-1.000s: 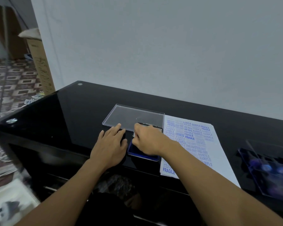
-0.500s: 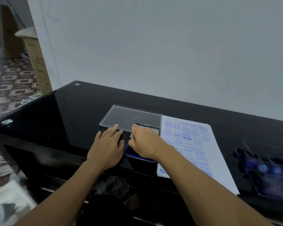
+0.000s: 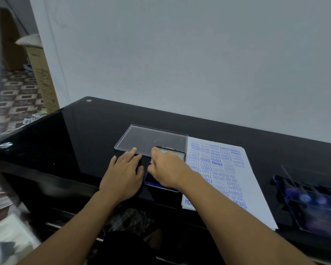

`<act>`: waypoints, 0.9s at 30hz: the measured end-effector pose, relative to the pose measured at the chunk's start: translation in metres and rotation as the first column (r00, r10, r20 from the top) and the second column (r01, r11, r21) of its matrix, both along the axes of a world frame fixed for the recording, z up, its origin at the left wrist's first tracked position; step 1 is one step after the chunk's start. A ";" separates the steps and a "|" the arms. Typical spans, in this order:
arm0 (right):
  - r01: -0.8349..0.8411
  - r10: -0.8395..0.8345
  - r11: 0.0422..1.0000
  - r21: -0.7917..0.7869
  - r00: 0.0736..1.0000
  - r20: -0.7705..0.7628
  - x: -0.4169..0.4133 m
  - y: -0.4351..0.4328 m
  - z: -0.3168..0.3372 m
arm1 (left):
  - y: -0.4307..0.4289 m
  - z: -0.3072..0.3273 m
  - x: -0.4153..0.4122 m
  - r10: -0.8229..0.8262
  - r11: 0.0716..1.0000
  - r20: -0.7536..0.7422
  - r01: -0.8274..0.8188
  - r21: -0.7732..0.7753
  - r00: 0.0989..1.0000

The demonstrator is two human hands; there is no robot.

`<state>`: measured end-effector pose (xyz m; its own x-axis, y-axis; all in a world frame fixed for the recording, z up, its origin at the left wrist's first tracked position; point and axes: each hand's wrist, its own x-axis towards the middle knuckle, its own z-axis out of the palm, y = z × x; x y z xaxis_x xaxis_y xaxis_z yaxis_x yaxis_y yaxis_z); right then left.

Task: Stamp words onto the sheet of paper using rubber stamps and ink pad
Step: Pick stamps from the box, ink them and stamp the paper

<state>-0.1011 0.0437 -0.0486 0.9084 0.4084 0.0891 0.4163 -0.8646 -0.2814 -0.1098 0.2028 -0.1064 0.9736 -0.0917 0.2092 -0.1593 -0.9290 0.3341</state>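
A white sheet of paper (image 3: 243,180) covered in blue stamped words lies on the black glass table (image 3: 84,134). Left of it sits the blue ink pad (image 3: 151,181), its dark lid (image 3: 177,153) raised behind. My right hand (image 3: 168,169) is over the pad with curled fingers, pinching a small pale stamp (image 3: 152,160) that is mostly hidden. My left hand (image 3: 122,173) lies flat on the table beside the pad's left edge, fingers straight.
A clear plastic lid (image 3: 153,139) lies flat behind the hands. At the far right stands a black tray (image 3: 311,205) of stamps with blue tops under a clear cover. The table's front edge runs just below my wrists.
Both hands stay where they were on and beside the ink pad. Only the camera has shifted slightly.
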 end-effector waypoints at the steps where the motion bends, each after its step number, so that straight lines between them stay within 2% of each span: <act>1: 0.002 -0.002 1.000 0.001 1.000 -0.004 0.000 0.000 0.000 | 0.000 0.000 0.000 0.000 1.000 0.002 0.000 0.000 1.000; 27: 0.006 -0.006 1.000 0.010 1.000 0.012 -0.002 0.000 -0.001 | -0.001 0.002 -0.003 0.003 1.000 -0.004 -0.003 -0.006 1.000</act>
<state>-0.1032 0.0438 -0.0497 0.9099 0.4017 0.1037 0.4141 -0.8645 -0.2850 -0.1126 0.2016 -0.1042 0.9747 -0.0872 0.2056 -0.1548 -0.9273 0.3407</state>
